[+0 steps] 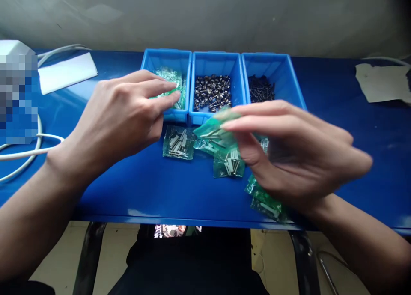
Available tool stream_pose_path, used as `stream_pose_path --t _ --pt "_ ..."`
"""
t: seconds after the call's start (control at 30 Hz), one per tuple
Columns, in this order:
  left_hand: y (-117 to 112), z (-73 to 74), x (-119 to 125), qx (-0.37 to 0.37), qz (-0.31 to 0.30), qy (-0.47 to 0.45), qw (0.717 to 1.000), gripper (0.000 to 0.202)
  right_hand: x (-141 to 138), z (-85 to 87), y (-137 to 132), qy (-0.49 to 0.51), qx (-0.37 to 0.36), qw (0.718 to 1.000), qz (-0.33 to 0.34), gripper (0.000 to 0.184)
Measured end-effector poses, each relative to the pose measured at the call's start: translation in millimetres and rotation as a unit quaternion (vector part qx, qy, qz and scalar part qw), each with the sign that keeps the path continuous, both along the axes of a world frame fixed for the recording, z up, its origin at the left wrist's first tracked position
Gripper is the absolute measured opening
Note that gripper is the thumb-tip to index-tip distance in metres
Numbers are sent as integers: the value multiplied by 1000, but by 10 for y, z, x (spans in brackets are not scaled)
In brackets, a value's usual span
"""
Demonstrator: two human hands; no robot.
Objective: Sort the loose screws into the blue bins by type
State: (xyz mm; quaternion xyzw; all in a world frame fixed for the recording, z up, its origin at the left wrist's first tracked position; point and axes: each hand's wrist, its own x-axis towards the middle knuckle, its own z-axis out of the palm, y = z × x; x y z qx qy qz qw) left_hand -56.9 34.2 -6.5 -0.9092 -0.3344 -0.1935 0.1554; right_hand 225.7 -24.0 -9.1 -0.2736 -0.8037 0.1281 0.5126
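Fingertips (229, 123) of the right hand (298, 158) are pinching a translucent green plastic bag of silver pins (216, 132), right in front of the middle blue plastic bin (215, 61)! Loose, open fingers (160, 89) of the left hand (118, 115) reach over crumpled green plastic bags (170, 78) in the bin just left of it.

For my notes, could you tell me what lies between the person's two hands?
Green packets of metal pieces lie on the blue table between the left hand and right hand, in the head view.
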Motion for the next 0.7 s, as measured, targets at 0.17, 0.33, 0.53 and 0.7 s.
stream_pose_path --t 0.17,0.33,0.53,0.7 --pt "-12 -4 41 32 8 8 999 36 30 56 5 34 -112 992 -42 45" --pt "-84 93 95 16 78 -18 997 66 69 82 31 75 -125 989 3 59" --pt "-272 157 274 -52 -67 -217 972 63 37 87 -16 44 -136 988 -64 38" --pt "-313 176 394 -108 -102 -245 958 21 28 60 -3 76 -142 986 -41 27"
